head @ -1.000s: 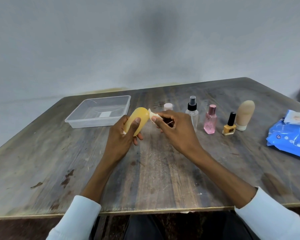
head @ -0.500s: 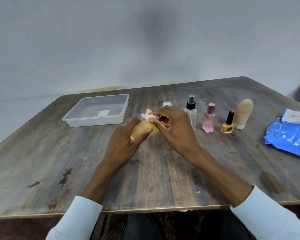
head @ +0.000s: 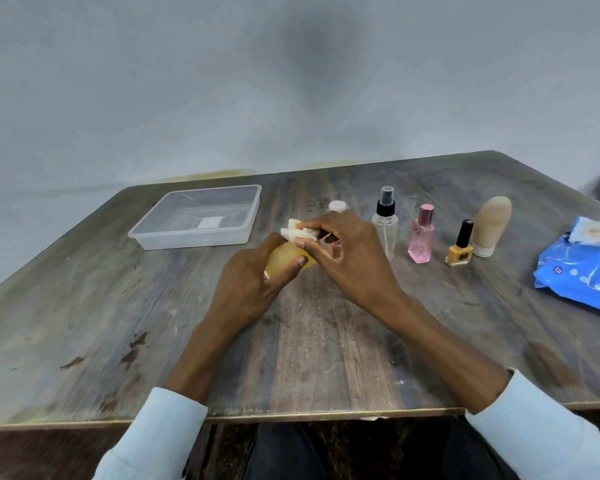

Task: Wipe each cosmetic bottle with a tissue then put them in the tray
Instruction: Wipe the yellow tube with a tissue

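Note:
My left hand (head: 248,282) grips a rounded yellow bottle (head: 284,259) low over the table's middle. My right hand (head: 347,258) pinches a folded white tissue (head: 297,232) against the bottle's top end. The clear plastic tray (head: 146,235) stands behind and to the left with no bottle in it. Standing in a row to the right are a clear spray bottle (head: 385,223), a pink perfume bottle (head: 420,237), a yellow nail polish (head: 459,249) and a beige tube (head: 490,226). A white-capped bottle (head: 336,206) and a small reddish bottle (head: 336,249) are partly hidden behind my right hand.
A blue wipes pack (head: 582,268) lies at the table's right edge. The wooden table (head: 84,323) ends close to my body, with dark trousers showing under its front edge. A grey wall stands just beyond the far edge.
Both hands have lowered the yellow bottle from a raised, tilted pose down toward the table. The tissue has shifted along the bottle's top end.

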